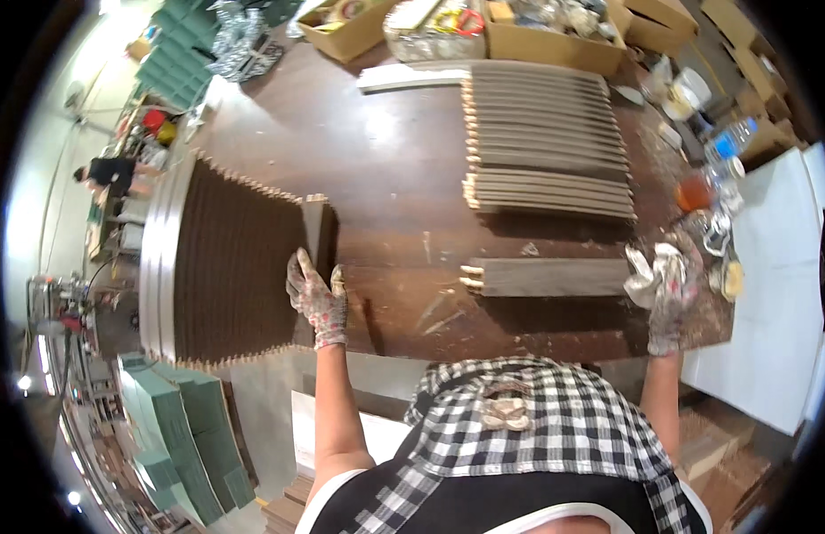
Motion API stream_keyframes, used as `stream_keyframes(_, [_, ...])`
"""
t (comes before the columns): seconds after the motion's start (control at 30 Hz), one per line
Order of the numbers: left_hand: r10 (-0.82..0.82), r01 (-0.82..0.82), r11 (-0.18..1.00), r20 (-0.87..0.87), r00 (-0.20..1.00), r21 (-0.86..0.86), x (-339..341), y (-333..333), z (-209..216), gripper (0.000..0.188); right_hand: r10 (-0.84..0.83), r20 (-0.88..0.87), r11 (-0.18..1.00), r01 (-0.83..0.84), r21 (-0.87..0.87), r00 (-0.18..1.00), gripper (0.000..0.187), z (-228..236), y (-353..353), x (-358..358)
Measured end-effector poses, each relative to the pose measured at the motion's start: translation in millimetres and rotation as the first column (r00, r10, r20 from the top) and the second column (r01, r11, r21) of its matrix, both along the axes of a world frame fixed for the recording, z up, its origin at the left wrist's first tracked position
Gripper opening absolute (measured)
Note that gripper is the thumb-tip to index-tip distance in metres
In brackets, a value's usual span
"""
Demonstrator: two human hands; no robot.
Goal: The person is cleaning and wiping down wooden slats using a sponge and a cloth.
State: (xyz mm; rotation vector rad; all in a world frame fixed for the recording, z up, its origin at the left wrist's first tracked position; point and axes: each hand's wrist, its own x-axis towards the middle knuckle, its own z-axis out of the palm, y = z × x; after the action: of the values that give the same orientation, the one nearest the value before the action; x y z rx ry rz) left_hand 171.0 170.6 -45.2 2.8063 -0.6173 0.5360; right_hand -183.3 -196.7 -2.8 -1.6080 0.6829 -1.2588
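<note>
My left hand (319,307), in a patterned work glove, reaches to the right side of a tall stack of dark brown wooden slats (239,258). Its fingers and thumb straddle the end slat (315,233), which has pale dowel pegs at its far end. In my right hand (672,303), also gloved, is a crumpled white rag (657,274). The rag is against the right end of a single grey-brown slat (555,277) lying flat, with pegs at its left end. Beyond it lies a row of similar pegged slats (550,133).
Cardboard boxes (555,49) of odds and ends line the table's far edge. At the right stand a water bottle (731,140), a container of orange liquid (694,192) and a brush (731,278). A pale strip (412,78) lies near the boxes. Another person (114,173) is at far left.
</note>
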Motion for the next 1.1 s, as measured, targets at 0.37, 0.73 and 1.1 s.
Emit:
stream_keyframes(0.37, [-0.849, 0.774, 0.528, -0.194, 0.491, -0.35, -113.3, -139.4, -3.7, 0.074, 0.032, -0.651, 0.752, -0.448, -0.484, 0.758, 0.036, -6.2, 98.7, 131.5])
stream_keyframes(0.73, [-0.86, 0.734, 0.498, -0.152, 0.487, -0.462, -109.9, -135.7, 13.1, 0.077, -0.341, -0.607, 0.939, 0.284, -0.191, 0.718, 0.037, 1.8, -45.1, -36.7])
stream_keyframes(1.1, [-0.902, 0.194, 0.374, -0.308, 0.302, -0.907, -121.5, -135.8, -21.8, 0.112, -0.159, -0.875, 0.744, -0.527, -0.41, 0.457, 0.037, -10.3, 52.2, 81.9])
